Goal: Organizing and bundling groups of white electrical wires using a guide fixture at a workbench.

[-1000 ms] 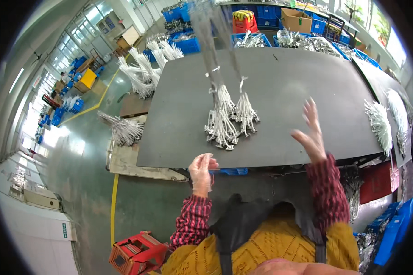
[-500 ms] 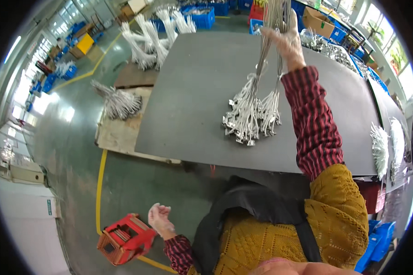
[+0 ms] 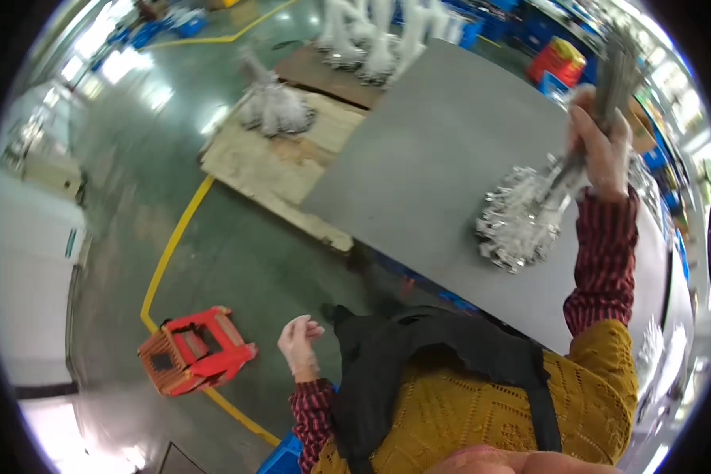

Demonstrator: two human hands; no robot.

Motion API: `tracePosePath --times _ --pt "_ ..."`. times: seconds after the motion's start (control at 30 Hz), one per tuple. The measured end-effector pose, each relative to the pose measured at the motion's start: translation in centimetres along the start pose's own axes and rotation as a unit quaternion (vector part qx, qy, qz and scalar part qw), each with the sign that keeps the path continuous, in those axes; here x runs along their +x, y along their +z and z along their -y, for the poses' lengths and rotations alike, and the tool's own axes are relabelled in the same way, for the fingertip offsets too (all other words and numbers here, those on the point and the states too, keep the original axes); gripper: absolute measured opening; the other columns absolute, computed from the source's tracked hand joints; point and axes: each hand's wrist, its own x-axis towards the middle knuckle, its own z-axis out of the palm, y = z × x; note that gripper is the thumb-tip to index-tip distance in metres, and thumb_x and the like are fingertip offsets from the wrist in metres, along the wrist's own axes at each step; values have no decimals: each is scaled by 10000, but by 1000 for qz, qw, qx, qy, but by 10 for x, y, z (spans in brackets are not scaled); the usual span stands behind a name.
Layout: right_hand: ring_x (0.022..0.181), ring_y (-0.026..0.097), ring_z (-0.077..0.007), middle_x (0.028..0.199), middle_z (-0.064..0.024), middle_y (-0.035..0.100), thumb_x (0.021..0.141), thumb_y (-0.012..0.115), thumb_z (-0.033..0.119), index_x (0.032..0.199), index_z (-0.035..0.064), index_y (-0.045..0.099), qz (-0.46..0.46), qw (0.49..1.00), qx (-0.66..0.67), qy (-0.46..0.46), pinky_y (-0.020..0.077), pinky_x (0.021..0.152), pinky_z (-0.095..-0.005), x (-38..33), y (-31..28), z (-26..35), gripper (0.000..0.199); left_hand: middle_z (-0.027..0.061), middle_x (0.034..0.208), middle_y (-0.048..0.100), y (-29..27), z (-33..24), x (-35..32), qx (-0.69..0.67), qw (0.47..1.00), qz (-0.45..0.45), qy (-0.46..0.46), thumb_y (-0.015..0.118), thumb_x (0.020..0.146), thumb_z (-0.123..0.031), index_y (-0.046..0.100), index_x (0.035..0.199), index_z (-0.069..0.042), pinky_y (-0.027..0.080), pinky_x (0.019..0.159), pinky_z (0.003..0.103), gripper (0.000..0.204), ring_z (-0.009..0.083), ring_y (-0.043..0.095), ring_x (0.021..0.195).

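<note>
The hands were split: the left hand hung empty and loosely open beside the bench, above it the right hand gripped the wire bundle, whose dangling ends could probably snag or slip free.

The right hand is raised over the grey surface and grips a bunch of long silvery strands. The lower ends of the bunch hang into a heap of shiny metal pieces lying on the surface. The left hand hangs low beside the body, fingers loosely curled, holding nothing. A red plastic stool lies tipped on the green floor, near a yellow line.
</note>
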Motion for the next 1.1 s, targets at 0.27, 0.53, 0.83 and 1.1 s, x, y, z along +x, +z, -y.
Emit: tracePosePath --times 0.27,0.53,0.83,1.1 --pt "540 366 -75 610 37 381 991 567 284 730 107 493 -6 989 126 -82 283 525 -238 108 116 161 323 86 792 670 -148 -116 89 -4 998 -32 49 636 942 -168 671 987 20 574 647 309 197 170 655 654" --pt "598 449 -132 633 19 411 992 536 194 760 108 519 -18 935 348 -60 389 586 -293 197 340 158 248 92 790 675 -203 -164 156 -71 990 -116 45 637 944 -176 678 983 26 579 635 304 210 168 656 647" --pt "547 476 -125 621 2 507 938 621 207 710 74 546 142 956 230 113 400 552 -304 149 685 -37 274 101 779 662 -263 -124 169 -45 960 -271 -63 654 925 -154 656 1019 53 556 585 288 227 172 650 621" --pt "724 629 -208 883 -107 718 878 685 201 975 -22 686 223 940 -64 250 514 715 -395 62 859 -351 243 142 830 643 -253 -39 83 -126 818 -507 -242 633 881 -160 631 1059 45 546 536 351 271 222 621 584"
